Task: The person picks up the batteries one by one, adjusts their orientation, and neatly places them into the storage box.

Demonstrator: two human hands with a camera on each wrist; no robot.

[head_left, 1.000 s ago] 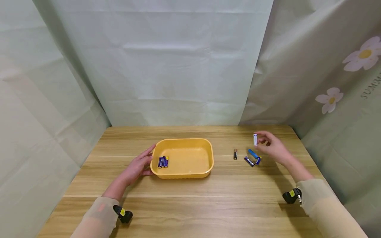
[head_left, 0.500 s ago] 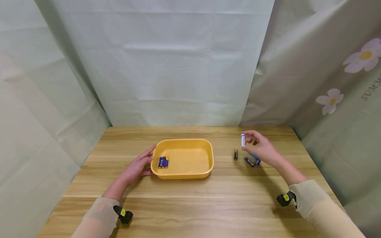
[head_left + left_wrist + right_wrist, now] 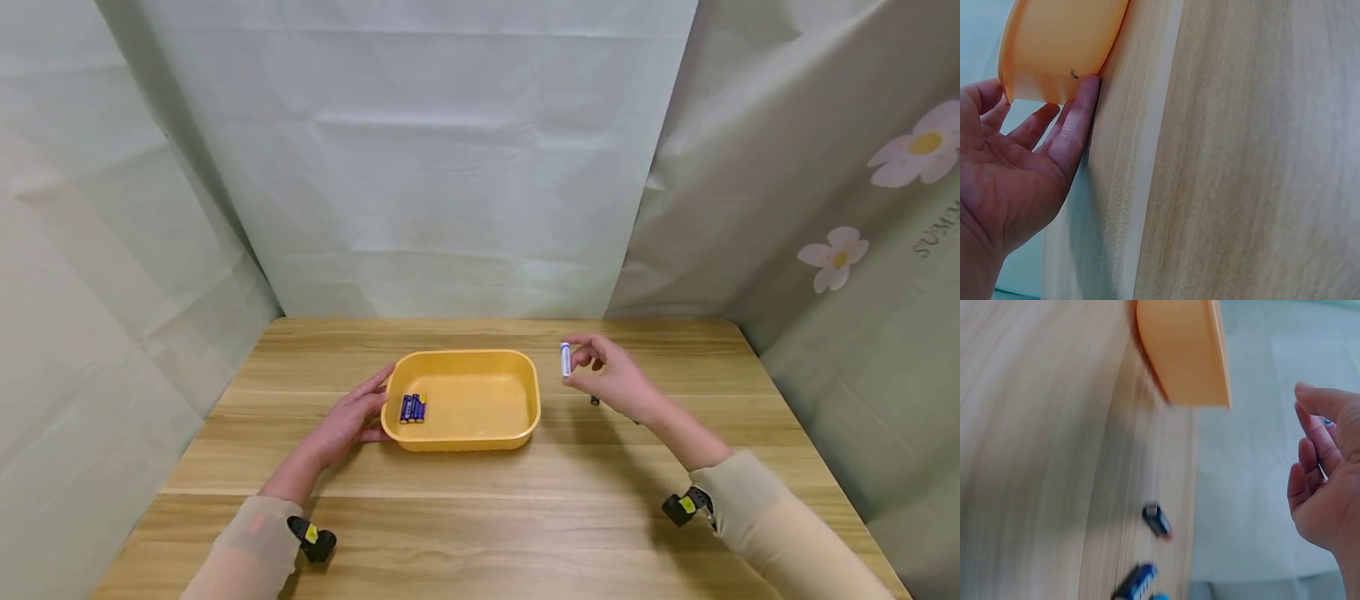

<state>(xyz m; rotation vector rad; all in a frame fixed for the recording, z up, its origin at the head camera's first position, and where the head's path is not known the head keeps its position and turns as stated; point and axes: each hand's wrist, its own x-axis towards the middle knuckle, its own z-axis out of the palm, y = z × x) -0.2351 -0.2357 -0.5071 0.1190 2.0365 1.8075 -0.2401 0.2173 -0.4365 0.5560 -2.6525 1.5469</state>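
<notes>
My right hand pinches a white AA battery upright between thumb and fingertips, above the table and just right of the yellow tray. In the right wrist view that hand hides most of the battery. My left hand touches the tray's left end with extended fingers; in the left wrist view the fingers lie against its outer wall. Several blue batteries lie side by side at the left inside the tray. A dark battery lies on the table, mostly hidden by my right hand in the head view.
A blue battery lies near the dark one, with part of a lighter blue one beside it. The wooden table is bordered by pale hanging sheets at the back and sides.
My right hand has carried the white battery leftward, from above the loose batteries to near the tray's right end. The left hand and the tray have stayed in place.
</notes>
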